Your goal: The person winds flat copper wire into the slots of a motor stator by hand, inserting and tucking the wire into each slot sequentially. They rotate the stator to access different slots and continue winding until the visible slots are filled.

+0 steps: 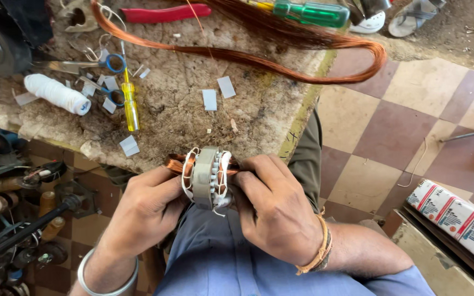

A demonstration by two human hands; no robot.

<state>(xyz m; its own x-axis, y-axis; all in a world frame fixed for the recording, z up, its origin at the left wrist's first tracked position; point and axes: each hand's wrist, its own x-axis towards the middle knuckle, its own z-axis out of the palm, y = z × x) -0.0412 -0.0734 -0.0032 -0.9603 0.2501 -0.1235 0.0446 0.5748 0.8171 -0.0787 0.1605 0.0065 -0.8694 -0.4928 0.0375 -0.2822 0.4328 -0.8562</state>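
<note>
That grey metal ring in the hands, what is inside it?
Copper wire coils run through the motor stator and bulge out at its left end, laced with white cord. The left hand and right hand cover its bore.

Left hand (pixel 146 205): we curl it inward, fingers bent and closed, thumb side up, knuckles toward the camera.
Right hand (pixel 272 205): we fold it opposite the left, fingers curled tight, back of the hand up.
Wrists: we bring both close together in front of our lap.
Forearms: ours angle in from either side.
</note>
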